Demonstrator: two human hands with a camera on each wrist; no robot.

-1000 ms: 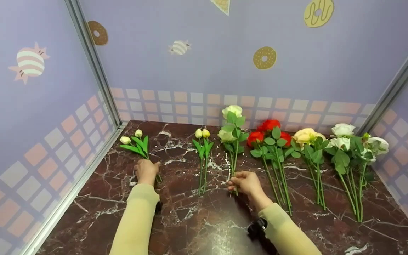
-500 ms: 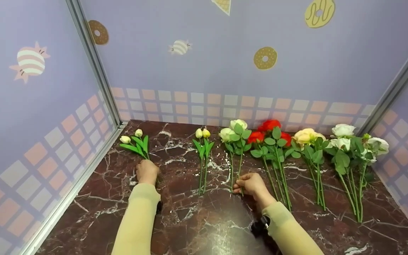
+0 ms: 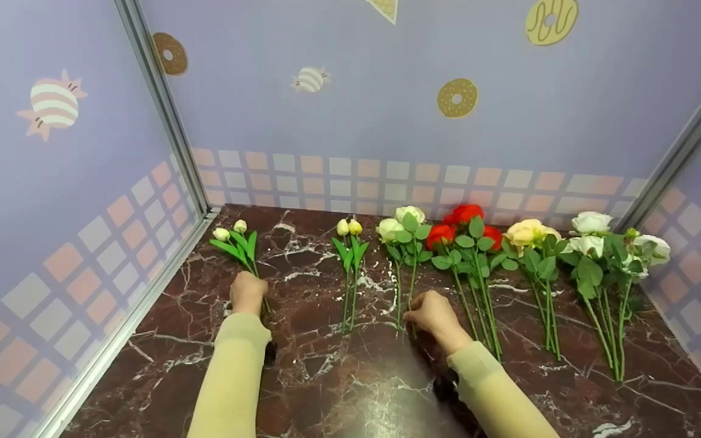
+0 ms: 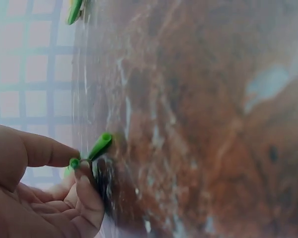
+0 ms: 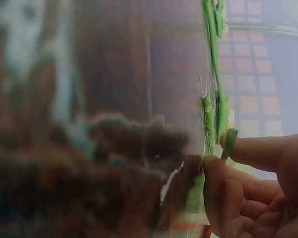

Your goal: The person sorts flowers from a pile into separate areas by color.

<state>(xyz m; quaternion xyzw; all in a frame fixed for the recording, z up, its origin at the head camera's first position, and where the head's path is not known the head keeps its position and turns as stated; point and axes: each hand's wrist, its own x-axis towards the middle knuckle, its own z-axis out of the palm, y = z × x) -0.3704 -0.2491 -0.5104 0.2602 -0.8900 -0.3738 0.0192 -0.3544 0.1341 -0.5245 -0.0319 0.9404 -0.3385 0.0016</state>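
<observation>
At the left of the table, my left hand (image 3: pixel 247 295) pinches the stem of a pale tulip (image 3: pixel 221 234); a second pale tulip (image 3: pixel 240 226) lies close against it. Up close in the left wrist view, thumb and finger hold one green stem end (image 4: pixel 75 162), and another stem end (image 4: pixel 106 137) sticks out beside it. My right hand (image 3: pixel 432 316) pinches the lower stem of a whitish-green rose (image 3: pixel 410 214), whose stem end (image 5: pixel 229 144) shows between the fingertips. A similar rose (image 3: pixel 389 230) lies just left of it.
Two yellowish tulips (image 3: pixel 349 227) lie between my hands. To the right are red roses (image 3: pixel 465 214), peach-yellow roses (image 3: pixel 527 233) and white roses (image 3: pixel 591 222) in a row. Patterned walls (image 3: pixel 350 109) enclose the dark marbled table (image 3: pixel 326 377) at the back and sides.
My right hand has brought its rose down toward me and slightly right, so its bloom now sits beside the other whitish-green one. The left hand's tulips have shifted slightly right.
</observation>
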